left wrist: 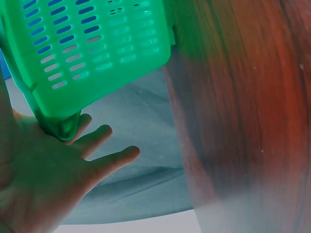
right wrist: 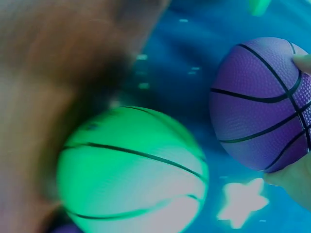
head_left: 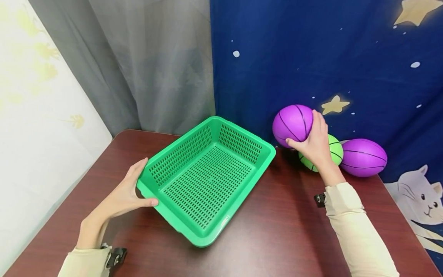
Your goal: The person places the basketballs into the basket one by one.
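Note:
A purple toy basketball [head_left: 292,125] with black lines is in my right hand [head_left: 314,140], which grips it from the right with the thumb below and fingers above. In the right wrist view the held purple ball [right wrist: 257,104] hangs apart from a green toy basketball [right wrist: 131,170]. My left hand [head_left: 122,192] spans one corner of a green plastic basket [head_left: 238,207], thumb over the rim. The left wrist view shows the rim corner against that palm, its fingers [left wrist: 114,160] straight and spread. No balls lie inside the basket.
Behind the right hand, a lime-green ball [head_left: 335,152] and another purple ball [head_left: 363,157] lie side by side at the table's back right. A blue star-print curtain [head_left: 256,77] and a grey curtain [head_left: 166,69] hang behind the brown table [head_left: 270,238].

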Tool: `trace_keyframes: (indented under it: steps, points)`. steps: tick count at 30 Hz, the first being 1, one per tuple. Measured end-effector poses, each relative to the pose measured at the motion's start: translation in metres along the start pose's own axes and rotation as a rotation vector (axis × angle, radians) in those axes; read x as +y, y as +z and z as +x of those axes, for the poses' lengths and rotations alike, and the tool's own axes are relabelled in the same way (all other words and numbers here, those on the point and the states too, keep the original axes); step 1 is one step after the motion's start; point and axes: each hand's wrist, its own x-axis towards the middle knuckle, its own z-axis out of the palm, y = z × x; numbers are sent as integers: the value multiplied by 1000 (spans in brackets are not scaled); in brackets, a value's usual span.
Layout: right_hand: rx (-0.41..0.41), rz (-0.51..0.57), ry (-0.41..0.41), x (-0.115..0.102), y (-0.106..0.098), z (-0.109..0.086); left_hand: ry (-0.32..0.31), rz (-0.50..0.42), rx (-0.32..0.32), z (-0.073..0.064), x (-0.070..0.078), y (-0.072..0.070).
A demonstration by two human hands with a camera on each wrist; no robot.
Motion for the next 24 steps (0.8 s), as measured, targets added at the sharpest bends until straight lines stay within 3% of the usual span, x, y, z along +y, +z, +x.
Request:
trace_keyframes:
  steps: [5,8,15,19,24]
  points:
    - [63,65,-93,-35,-12,2,-4,-6,-10,0,1,-1]
    - [31,121,-184,-58,-6,-3,-9,-9,-17,0,1,-1]
    - [-254,132,-317,-91,36,-18,-8,-13,-20,1,3,-2]
    - [-404,114,-314,-94,56,-23,-12,-14,-23,1,3,-1]
    - [-503,96,-313,-94,74,-23,-15,-19,-25,0,1,-2]
